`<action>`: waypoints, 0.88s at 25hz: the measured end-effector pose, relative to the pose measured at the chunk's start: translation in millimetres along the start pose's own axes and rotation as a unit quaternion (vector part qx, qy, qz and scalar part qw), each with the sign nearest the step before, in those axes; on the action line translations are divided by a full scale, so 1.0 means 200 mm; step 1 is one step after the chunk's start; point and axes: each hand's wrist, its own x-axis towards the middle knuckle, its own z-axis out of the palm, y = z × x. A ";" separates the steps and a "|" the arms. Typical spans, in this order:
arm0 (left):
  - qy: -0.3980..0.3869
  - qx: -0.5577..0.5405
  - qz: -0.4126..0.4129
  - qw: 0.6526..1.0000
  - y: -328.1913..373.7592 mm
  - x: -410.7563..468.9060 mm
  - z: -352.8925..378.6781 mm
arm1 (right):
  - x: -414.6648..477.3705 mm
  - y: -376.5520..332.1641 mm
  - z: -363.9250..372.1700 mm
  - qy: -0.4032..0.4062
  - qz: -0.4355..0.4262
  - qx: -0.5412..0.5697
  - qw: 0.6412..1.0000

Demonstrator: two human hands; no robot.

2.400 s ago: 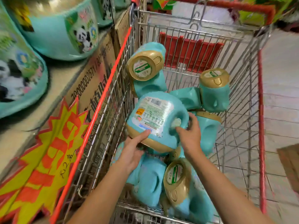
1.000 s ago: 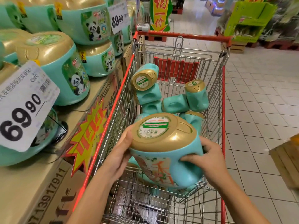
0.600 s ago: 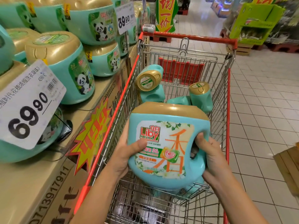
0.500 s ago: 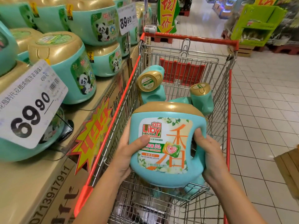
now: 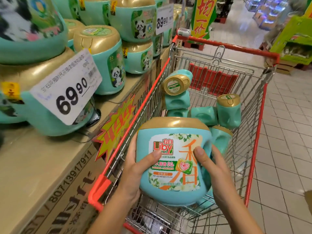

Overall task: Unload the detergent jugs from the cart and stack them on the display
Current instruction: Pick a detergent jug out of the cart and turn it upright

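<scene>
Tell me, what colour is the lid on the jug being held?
Gold, on a teal body: the held jug, its lid clearest in the head view.

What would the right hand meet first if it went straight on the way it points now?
The right hand grips the jug, so that blocks it at once. Moving together, they would probably meet the jugs lying in the cart next; depth is unclear.
</scene>
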 end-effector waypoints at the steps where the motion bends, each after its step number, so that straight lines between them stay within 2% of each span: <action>1: 0.014 -0.002 0.000 1.000 0.00 -0.05 -0.01 | -0.02 0.01 0.01 -0.011 0.003 -0.002 1.000; 6: 0.137 -0.020 0.054 0.989 -0.04 -0.42 -0.06 | -0.09 0.05 0.08 -0.144 0.007 -0.024 0.989; 12: 0.267 -0.023 0.176 0.947 0.02 -1.01 -0.18 | -0.39 0.07 0.41 -0.322 -0.016 -0.052 0.945; 18: 0.384 0.004 0.306 0.871 0.12 -1.69 -0.26 | -0.88 0.02 0.80 -0.497 -0.051 -0.040 0.865; 22: 0.456 0.019 0.341 0.822 0.15 -2.13 -0.32 | -1.27 0.01 0.99 -0.558 -0.072 -0.024 0.826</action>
